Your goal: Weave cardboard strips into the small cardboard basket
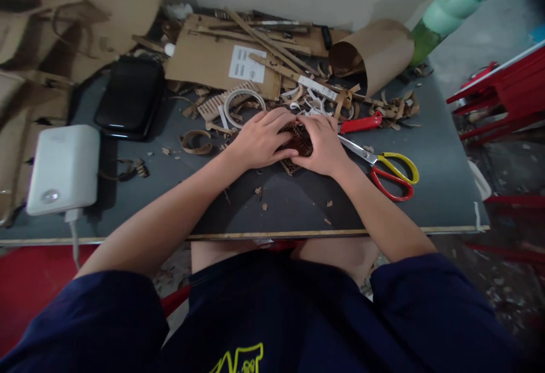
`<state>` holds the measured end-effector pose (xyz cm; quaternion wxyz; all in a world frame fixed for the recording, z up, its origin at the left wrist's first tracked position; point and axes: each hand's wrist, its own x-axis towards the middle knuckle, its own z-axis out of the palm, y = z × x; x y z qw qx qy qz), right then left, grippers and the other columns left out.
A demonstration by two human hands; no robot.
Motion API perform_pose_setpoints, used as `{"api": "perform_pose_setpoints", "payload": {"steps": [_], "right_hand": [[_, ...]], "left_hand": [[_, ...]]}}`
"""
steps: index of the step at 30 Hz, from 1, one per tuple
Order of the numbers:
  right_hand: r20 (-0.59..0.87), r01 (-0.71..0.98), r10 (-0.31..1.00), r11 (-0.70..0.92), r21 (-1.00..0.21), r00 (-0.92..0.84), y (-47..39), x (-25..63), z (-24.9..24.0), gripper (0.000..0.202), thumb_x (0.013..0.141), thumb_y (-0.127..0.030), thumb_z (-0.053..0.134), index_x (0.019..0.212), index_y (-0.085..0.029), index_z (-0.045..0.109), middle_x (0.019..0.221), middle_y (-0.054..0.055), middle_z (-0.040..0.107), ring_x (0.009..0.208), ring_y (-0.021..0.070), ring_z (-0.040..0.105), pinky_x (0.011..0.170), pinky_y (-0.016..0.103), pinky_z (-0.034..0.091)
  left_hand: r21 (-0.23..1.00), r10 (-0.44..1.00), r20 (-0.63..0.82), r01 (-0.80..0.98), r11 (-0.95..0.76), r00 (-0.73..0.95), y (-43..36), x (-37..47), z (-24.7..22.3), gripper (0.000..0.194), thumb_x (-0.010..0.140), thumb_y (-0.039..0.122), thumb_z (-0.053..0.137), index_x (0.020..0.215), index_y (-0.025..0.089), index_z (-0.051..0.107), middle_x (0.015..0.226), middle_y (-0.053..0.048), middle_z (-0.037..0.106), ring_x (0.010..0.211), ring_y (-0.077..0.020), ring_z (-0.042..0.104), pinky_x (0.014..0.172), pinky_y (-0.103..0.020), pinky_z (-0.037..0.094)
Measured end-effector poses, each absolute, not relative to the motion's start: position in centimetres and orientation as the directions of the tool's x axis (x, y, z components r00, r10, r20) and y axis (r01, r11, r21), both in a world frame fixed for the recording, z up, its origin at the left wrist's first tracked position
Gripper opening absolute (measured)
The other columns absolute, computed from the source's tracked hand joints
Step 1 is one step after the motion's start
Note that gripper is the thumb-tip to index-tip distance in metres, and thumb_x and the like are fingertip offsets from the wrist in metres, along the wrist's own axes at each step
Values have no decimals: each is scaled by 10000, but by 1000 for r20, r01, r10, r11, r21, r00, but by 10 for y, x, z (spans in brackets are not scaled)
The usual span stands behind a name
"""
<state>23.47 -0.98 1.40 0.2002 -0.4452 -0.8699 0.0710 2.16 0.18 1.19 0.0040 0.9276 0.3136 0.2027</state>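
A small brown cardboard piece (301, 140) with ridged edges lies on the dark table (179, 191), between my two hands. My left hand (269, 139) curves round its left side, thumb at the near edge. From the right, my right hand (320, 141) holds the same piece, its thumb close to the left thumb. The fingers cover much of the piece, and its far side is hidden. Scissors (372, 159) with yellow and red handles lie open just right of my right hand, below a red-handled tool (361, 122).
Behind the hands lie cardboard strips, scraps, a tape ring (227, 110) and a cardboard sheet (204, 58). A black case (130, 95) and a white power bank (65, 168) are at left. A rolled cardboard tube (385, 55) and green bottle (447, 12) stand back right.
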Motion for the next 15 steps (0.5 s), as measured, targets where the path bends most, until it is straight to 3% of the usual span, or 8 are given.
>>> {"api": "perform_pose_setpoints", "payload": {"steps": [8, 15], "right_hand": [[281, 741, 813, 582, -335, -511, -9, 233, 14, 799, 720, -420, 752, 1421, -189, 445, 1346, 155, 621, 1299, 371, 515, 1120, 562, 337], [250, 762, 833, 552, -339, -493, -10, 233, 19, 800, 779, -504, 729, 1459, -234, 406, 1329, 135, 638, 1271, 377, 537, 1117, 568, 317]], "left_hand": [[79, 569, 354, 582, -809, 742, 5, 21, 11, 748, 973, 722, 185, 1074, 190, 700, 1418, -181, 561, 1415, -362, 446, 1037, -525, 443], [160, 630, 319, 615, -772, 708, -2, 14, 14, 732, 934, 792, 215, 1119, 255, 676, 1584, -69, 419, 1463, -386, 364, 1140, -639, 291]]}}
